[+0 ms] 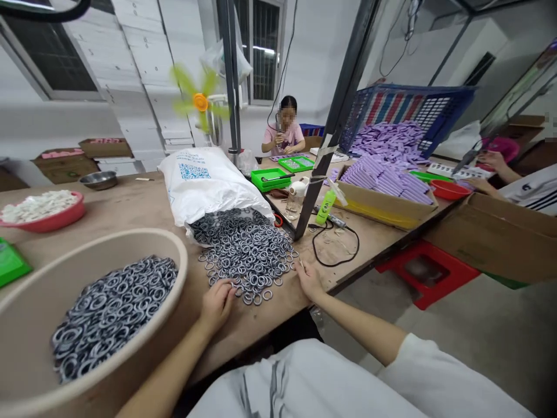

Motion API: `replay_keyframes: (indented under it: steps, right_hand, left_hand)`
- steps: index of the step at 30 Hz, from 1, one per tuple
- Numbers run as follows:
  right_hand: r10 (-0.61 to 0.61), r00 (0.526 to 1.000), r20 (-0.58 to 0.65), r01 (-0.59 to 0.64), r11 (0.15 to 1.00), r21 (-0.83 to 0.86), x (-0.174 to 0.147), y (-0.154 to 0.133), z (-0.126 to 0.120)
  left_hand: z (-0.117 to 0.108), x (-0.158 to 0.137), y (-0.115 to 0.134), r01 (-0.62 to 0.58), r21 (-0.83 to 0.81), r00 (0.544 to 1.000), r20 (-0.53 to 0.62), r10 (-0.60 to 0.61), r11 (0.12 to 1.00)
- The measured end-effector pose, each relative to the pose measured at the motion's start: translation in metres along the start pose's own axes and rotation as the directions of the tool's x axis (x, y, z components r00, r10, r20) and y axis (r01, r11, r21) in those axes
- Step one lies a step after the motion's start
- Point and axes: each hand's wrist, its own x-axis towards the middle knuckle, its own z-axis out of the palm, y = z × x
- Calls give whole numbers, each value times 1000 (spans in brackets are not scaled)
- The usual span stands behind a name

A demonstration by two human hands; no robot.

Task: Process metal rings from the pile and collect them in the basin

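A heap of small grey rings spills across the brown tabletop from the mouth of a white woven sack lying on its side. At the heap's near left edge is my left hand, its fingers curled and thumb drawn in, the fingertips against the outermost rings. My right hand rests at the right edge of the heap with its fingers bent together; whatever is between them is too small to make out. To the left, a large beige basin holds many more of these rings.
A dark metal post rises just beyond my right hand. Beside it lie a black cable and a green bottle. Purple pieces fill a cardboard box. A red basin stands left. Two people sit farther off.
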Motion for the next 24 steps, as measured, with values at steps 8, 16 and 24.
replay_keyframes:
  steps: [8, 16, 24]
  right_hand:
    - [14, 999, 46, -16, 999, 48, -1, 6, -3]
    - [4, 998, 70, -10, 997, 76, -5, 1, -6]
    - [-24, 998, 62, 20, 998, 60, -6, -1, -3]
  left_hand:
    - [11, -1, 4, 36, 220, 992, 109, -61, 975]
    - [8, -3, 9, -13, 242, 996, 87, -8, 970]
    - [3, -5, 5, -16, 165, 1000, -1, 16, 986]
